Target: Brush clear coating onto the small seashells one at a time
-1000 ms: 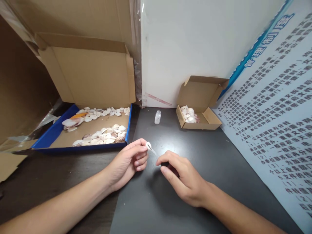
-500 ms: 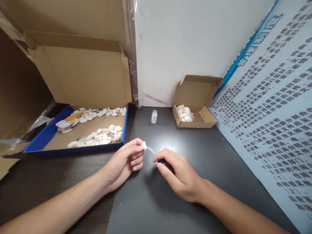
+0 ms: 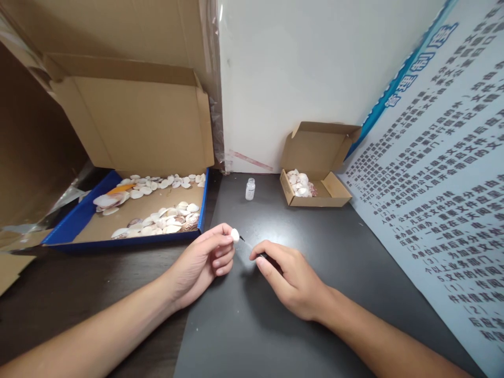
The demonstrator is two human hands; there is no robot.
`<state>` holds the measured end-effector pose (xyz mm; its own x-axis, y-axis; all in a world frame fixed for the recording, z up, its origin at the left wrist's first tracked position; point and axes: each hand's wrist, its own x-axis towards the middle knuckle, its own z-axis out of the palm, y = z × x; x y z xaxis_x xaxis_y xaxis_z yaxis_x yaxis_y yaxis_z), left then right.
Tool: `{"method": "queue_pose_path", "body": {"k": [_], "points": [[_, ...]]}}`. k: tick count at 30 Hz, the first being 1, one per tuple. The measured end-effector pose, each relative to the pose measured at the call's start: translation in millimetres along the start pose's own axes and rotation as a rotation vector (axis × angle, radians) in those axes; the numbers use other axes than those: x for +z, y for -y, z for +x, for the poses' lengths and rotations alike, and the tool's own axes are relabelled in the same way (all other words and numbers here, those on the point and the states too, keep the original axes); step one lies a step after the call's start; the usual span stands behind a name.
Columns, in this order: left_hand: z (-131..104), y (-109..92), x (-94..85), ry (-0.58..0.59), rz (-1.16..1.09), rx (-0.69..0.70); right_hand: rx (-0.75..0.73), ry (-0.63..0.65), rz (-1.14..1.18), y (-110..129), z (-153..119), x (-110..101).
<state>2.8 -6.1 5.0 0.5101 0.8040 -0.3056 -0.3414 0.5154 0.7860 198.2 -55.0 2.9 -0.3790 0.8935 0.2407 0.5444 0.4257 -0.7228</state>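
Observation:
My left hand (image 3: 212, 252) pinches a small white shell (image 3: 235, 235) between thumb and fingertips, above the edge of the dark mat. Just to its right, my right hand (image 3: 289, 275) grips the black cap of a small brush (image 3: 246, 242). The brush's thin clear stem points up and left, and its dark tip is right beside the shell; whether they touch I cannot tell. Beyond both hands, a small clear bottle (image 3: 250, 189) stands upright and uncapped on the mat (image 3: 228, 336).
At the left, a blue-edged open box (image 3: 203, 202) holds many white shells and an orange one. A smaller open cardboard box (image 3: 331, 201) with shells stands at the back right. A printed sheet (image 3: 444, 210) leans along the right side.
The shell in my left hand is turned to show a broader white face. The brush tip has moved slightly right and down relative to the shell.

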Motion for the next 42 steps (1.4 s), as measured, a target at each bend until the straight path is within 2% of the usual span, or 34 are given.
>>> {"method": "queue_pose_path", "body": {"k": [5, 9, 14, 18, 22, 26, 30, 35, 39, 42], "points": [[1.0, -0.4, -0.6, 0.005, 0.001, -0.014, -0.08, 0.023, 0.042, -2.5, 0.0, 0.2], [1.3, 0.3, -2.0, 0.006, 0.005, -0.01, 0.023, -0.006, 0.013, -4.9, 1.1, 0.1], [1.0, 1.4, -2.6, 0.014, -0.002, -0.013, -0.084, -0.007, 0.072, -5.1, -0.1, 0.3], [0.7, 1.1, -2.6, 0.01, -0.013, -0.012, 0.022, -0.062, 0.018, -4.9, 0.3, 0.4], [0.7, 0.5, -2.6, 0.006, -0.025, -0.011, -0.07, -0.036, 0.08, -4.4, 0.8, -0.1], [0.2, -0.2, -2.1, 0.014, -0.039, -0.007, 0.048, -0.019, 0.022, -4.5, 1.1, -0.4], [-0.3, -0.4, -1.7, 0.011, -0.047, -0.003, -0.05, -0.018, 0.064, -3.4, 0.2, -0.8], [0.3, 0.9, -2.7, 0.022, -0.029, -0.002, 0.066, -0.036, 0.031, -2.0, -0.8, -0.4], [0.3, 0.2, -1.1, 0.011, -0.016, -0.01, -0.058, -0.005, 0.078, -1.2, -0.7, 0.7], [-0.2, -1.5, 1.2, 0.004, -0.035, -0.013, 0.057, -0.013, 0.013, -1.5, 0.5, 1.3]]}}
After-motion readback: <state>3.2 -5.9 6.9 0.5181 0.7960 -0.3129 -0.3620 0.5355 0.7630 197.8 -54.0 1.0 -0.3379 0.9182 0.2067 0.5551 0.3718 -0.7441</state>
